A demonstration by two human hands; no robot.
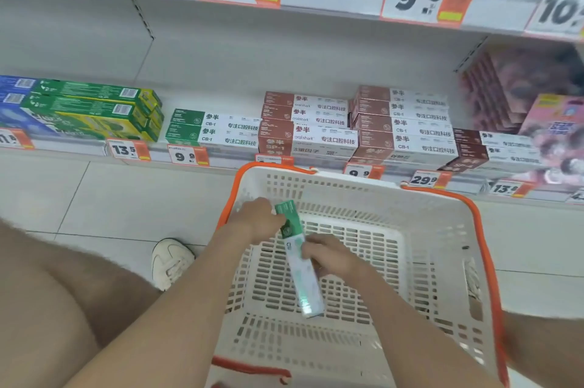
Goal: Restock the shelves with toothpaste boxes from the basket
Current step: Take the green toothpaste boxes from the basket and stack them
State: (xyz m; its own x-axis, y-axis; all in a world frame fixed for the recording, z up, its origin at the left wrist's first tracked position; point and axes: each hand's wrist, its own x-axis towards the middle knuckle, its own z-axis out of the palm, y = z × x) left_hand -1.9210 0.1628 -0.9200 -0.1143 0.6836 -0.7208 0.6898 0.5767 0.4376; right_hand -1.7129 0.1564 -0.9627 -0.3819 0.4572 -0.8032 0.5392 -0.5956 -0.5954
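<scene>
Green-and-white cardboard: the only toothpaste box [298, 258] seen in the white basket [426, 213] lies low inside it, green end toward the far wall, pale end near the slatted floor. Whether it touches the floor I cannot tell. The left hand [257, 218] grips the green end and the right hand [328, 256] curls its fingers round the middle, so both hold it. On the shelf [76, 147] the matching green-and-white stack [215, 130] is two high, just beside taller brown-red boxes [308, 134]. The risks, as I judge them: the long box catching the basket wall on the way out, going into the brown-red row by mistake, or knocking the short stack askew if slid on crooked
</scene>
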